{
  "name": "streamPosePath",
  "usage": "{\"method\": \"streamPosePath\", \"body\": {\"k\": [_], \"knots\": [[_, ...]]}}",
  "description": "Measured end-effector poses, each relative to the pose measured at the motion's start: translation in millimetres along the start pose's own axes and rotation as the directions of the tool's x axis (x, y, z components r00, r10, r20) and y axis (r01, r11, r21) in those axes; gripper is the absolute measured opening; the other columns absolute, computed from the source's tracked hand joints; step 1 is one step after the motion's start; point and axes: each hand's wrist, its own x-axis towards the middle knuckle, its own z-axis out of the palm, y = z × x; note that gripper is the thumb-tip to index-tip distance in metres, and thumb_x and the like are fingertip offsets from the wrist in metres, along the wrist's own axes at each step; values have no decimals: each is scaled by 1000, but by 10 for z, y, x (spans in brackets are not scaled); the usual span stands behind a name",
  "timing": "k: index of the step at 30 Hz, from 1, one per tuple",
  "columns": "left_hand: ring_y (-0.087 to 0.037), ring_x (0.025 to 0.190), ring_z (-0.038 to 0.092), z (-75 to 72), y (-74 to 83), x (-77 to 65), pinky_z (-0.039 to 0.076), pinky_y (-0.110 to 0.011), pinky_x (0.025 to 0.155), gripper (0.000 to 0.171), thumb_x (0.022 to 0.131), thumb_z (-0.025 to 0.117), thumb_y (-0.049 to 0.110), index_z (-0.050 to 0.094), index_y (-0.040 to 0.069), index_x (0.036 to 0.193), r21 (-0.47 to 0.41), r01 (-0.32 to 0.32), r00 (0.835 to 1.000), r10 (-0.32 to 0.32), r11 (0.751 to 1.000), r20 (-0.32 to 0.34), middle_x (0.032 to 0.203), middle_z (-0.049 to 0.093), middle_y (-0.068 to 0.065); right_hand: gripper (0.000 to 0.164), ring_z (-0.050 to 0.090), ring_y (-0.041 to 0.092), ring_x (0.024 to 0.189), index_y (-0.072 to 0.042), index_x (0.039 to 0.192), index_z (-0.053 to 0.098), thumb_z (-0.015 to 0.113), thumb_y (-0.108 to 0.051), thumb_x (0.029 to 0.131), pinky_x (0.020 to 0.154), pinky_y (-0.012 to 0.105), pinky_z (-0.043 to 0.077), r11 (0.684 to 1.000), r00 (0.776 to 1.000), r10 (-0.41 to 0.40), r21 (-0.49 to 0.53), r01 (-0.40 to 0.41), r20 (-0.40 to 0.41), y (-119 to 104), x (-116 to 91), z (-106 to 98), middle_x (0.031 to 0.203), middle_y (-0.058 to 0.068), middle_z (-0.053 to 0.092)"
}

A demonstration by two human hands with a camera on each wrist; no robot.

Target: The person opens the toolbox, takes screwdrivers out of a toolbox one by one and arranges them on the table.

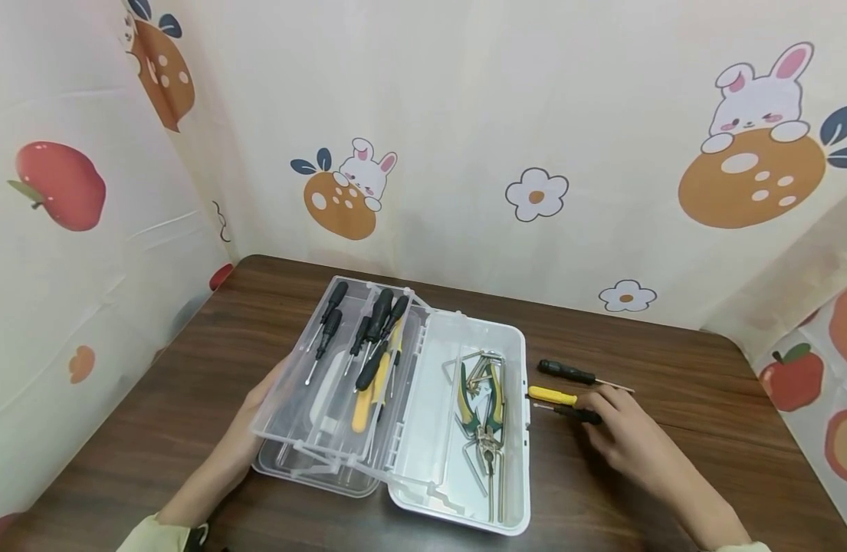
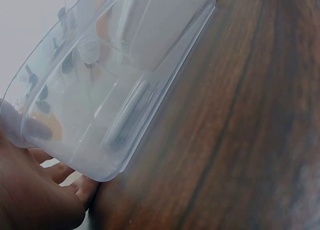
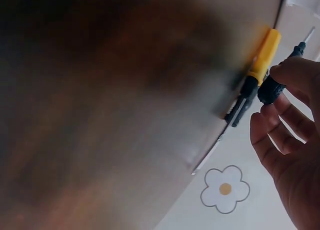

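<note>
A white toolbox (image 1: 433, 383) stands open on the table, its clear lid (image 2: 165, 94) folded out to the left. Above that lid sits a clear divided tray (image 1: 285, 418) with several black- and yellow-handled screwdrivers (image 1: 380, 314). My left hand (image 1: 247, 425) holds the clear plastic at its outer left edge, thumb on the wall and fingers underneath. To the right of the box, my right hand (image 1: 623, 433) pinches a small black screwdriver (image 3: 272, 87) by the handle end, thumb against fingers. Close beside it lie a yellow-handled screwdriver (image 1: 553, 395) and a longer black one (image 1: 566, 371).
Inside the white base are green-and-yellow pliers (image 1: 488, 441) and several bent hex keys (image 1: 502, 491). The dark wooden table (image 1: 706, 429) ends at a curtain (image 1: 457, 215) printed with rabbits, fruit and flowers behind and at both sides.
</note>
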Motion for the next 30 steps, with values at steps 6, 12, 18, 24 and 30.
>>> {"method": "streamPosePath", "body": {"k": [6, 12, 18, 24, 30], "knots": [[20, 137, 32, -7, -5, -13, 29, 0, 104, 56, 115, 34, 33, 27, 12, 166, 4, 8, 1000, -8, 1000, 1, 172, 26, -17, 44, 59, 12, 92, -18, 103, 70, 88, 3, 69, 83, 27, 47, 1000, 999, -6, -29, 8, 39, -33, -87, 53, 101, -10, 63], [12, 143, 29, -13, 12, -5, 27, 1, 104, 56, 115, 34, 35, 26, 14, 167, 9, 21, 1000, -21, 1000, 6, 173, 25, -14, 42, 60, 15, 93, -17, 103, 71, 88, 2, 70, 80, 37, 54, 998, 998, 7, -57, -3, 68, -57, -89, 67, 102, -7, 64], [23, 134, 33, 2, 18, 3, 28, 0, 105, 55, 115, 36, 32, 29, 12, 166, 7, 4, 1000, -4, 1000, -9, 172, 27, -15, 39, 62, 17, 94, -17, 104, 72, 86, 2, 72, 77, 42, 56, 997, 997, 27, -76, -21, 79, -79, -79, 51, 101, -7, 65], [22, 134, 34, 7, 15, 7, 29, 0, 105, 53, 115, 36, 29, 30, 12, 165, 4, -15, 1000, 15, 1000, -11, 171, 28, -17, 41, 62, 18, 95, -18, 104, 72, 87, 1, 70, 77, 43, 56, 996, 996, 32, -87, -25, 83, -87, -73, 41, 102, -7, 65], [19, 136, 33, 6, 17, 3, 29, 0, 105, 54, 115, 36, 29, 30, 13, 166, 10, -11, 1000, 11, 1000, -9, 171, 28, -17, 40, 58, 17, 93, -20, 104, 72, 88, -5, 71, 74, 41, 54, 995, 996, 32, -100, -24, 81, -97, -26, 0, 102, -8, 64]]}}
